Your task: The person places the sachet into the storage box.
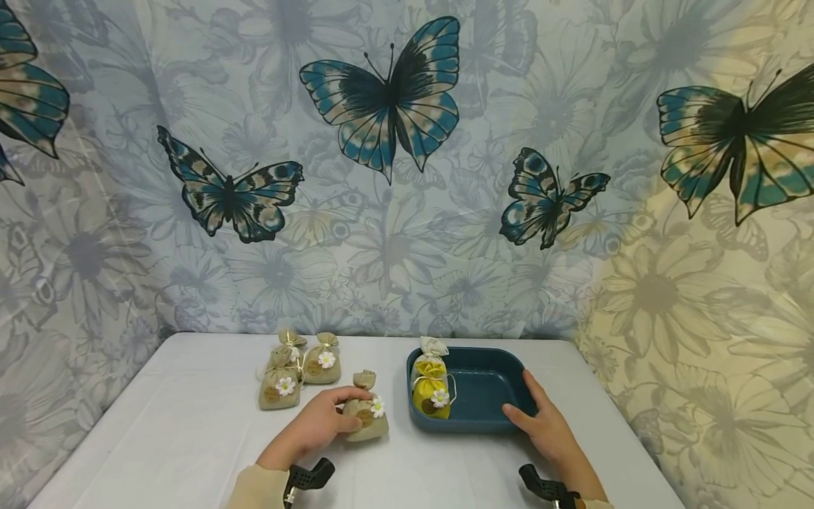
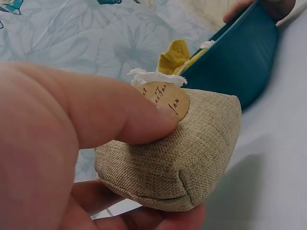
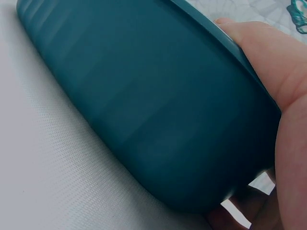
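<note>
My left hand [image 1: 326,421] grips a beige drawstring pouch [image 1: 367,423], thumb on its front and fingers behind. A white flower and a round brown tag with handwriting-like print decorate the pouch, seen closely in the left wrist view [image 2: 206,139]. At the right end of a dark teal tray [image 1: 473,425], my right hand [image 1: 545,423] holds the wall, thumb over the rim and fingers outside. Inside the tray's left end lie a yellow pouch [image 1: 429,396] with a white flower and, behind it, a pale pouch [image 1: 434,346], partly hidden.
Left of the tray, three more beige pouches stand close together: a front one [image 1: 278,385], a right one [image 1: 322,364] and a back one [image 1: 289,339], partly covered. A white cloth [image 1: 159,424] covers the table. Behind it hangs a butterfly-patterned curtain [image 1: 394,283].
</note>
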The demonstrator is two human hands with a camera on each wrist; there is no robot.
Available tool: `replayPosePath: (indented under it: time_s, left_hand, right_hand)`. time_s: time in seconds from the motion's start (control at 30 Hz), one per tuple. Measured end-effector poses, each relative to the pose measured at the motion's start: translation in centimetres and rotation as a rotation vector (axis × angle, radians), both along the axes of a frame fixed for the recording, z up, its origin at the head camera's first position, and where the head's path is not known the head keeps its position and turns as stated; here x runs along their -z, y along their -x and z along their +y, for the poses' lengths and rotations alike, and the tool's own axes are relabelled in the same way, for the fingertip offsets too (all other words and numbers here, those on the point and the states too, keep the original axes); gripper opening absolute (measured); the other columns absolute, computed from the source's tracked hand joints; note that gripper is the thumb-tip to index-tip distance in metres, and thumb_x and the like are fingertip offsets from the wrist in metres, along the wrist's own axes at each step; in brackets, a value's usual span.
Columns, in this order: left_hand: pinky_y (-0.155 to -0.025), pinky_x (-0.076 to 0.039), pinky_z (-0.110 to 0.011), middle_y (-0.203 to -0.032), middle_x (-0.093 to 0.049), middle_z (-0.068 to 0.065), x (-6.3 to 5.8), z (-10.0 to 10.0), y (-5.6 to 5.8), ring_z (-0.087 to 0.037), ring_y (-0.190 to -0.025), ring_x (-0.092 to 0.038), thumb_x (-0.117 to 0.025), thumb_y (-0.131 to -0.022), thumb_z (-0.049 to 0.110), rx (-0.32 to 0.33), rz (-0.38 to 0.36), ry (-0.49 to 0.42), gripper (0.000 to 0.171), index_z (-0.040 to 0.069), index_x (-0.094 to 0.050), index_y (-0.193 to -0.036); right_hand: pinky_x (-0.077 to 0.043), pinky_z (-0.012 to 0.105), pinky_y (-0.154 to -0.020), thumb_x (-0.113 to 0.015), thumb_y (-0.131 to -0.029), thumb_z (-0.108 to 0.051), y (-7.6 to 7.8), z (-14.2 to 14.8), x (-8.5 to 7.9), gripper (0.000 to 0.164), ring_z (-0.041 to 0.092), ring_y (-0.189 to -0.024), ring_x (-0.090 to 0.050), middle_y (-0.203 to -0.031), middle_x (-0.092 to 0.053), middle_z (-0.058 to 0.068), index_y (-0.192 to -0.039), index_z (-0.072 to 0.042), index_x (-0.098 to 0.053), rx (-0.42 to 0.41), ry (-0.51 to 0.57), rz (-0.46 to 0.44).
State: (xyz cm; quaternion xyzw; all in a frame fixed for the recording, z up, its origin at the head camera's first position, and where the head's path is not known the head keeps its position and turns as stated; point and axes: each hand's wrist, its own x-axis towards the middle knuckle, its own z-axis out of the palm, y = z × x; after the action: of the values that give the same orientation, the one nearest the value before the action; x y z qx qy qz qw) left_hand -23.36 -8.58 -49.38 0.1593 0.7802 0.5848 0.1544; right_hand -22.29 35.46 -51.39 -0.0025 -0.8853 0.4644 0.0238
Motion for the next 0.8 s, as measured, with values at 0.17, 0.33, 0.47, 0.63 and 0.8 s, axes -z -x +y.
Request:
replayPosePath:
  time_s: [0.17,0.33,0.47,0.63,0.8]
  left_hand:
    - [-0.068,-0.051,-0.036,-0.128,-0.057,-0.011,-0.6,0.6,0.2,-0.022,-0.089,-0.060,-0.076,-0.083,0.008,0.012,0.014,-0.009,0.044,0.017,-0.069,-0.125]
    - [-0.070,-0.052,-0.037,-0.123,-0.059,-0.011,-1.4,1.4,0.4,-0.024,-0.092,-0.060,-0.077,-0.082,0.008,0.018,0.026,-0.017,0.044,0.019,-0.070,-0.124]
    - [-0.070,-0.052,-0.036,-0.122,-0.060,-0.008,-2.0,2.1,0.7,-0.023,-0.092,-0.059,-0.077,-0.081,0.008,0.014,0.038,-0.021,0.045,0.020,-0.070,-0.124]
    - [-0.069,-0.052,-0.039,-0.126,-0.059,-0.007,-2.9,2.9,1.1,-0.022,-0.086,-0.058,-0.075,-0.083,0.008,0.044,0.060,-0.044,0.044,0.019,-0.070,-0.125]
    - [-0.072,-0.052,-0.049,-0.135,-0.055,-0.006,-3.7,3.6,1.5,-0.023,-0.087,-0.059,-0.074,-0.085,0.010,0.077,0.066,-0.064,0.043,0.023,-0.070,-0.126]
  right_hand:
    - [-0.010,0.067,-0.110,-0.072,-0.092,-0.039,0.0,0.0,0.0,0.096,0.045,-0.146,-0.006,-0.164,-0.008,0.020,-0.161,-0.009,-0.012,0.001,-0.002,0.011]
    - [-0.010,0.066,-0.111,-0.072,-0.092,-0.039,0.0,-0.1,0.0,0.097,0.045,-0.147,-0.006,-0.164,-0.007,0.019,-0.161,-0.010,-0.011,0.002,0.008,0.008]
    - [-0.009,0.066,-0.111,-0.073,-0.092,-0.039,-0.1,-0.1,0.0,0.098,0.044,-0.147,-0.005,-0.164,-0.007,0.018,-0.161,-0.011,-0.011,0.005,0.021,0.000]
    - [-0.010,0.067,-0.110,-0.072,-0.092,-0.040,-0.1,-0.1,0.0,0.097,0.045,-0.147,-0.006,-0.164,-0.007,0.018,-0.162,-0.013,-0.010,-0.001,0.011,0.003]
    - [-0.010,0.067,-0.110,-0.072,-0.092,-0.040,-0.3,-0.1,-0.1,0.097,0.044,-0.147,-0.005,-0.165,-0.006,0.016,-0.162,-0.016,-0.009,-0.002,0.029,-0.009]
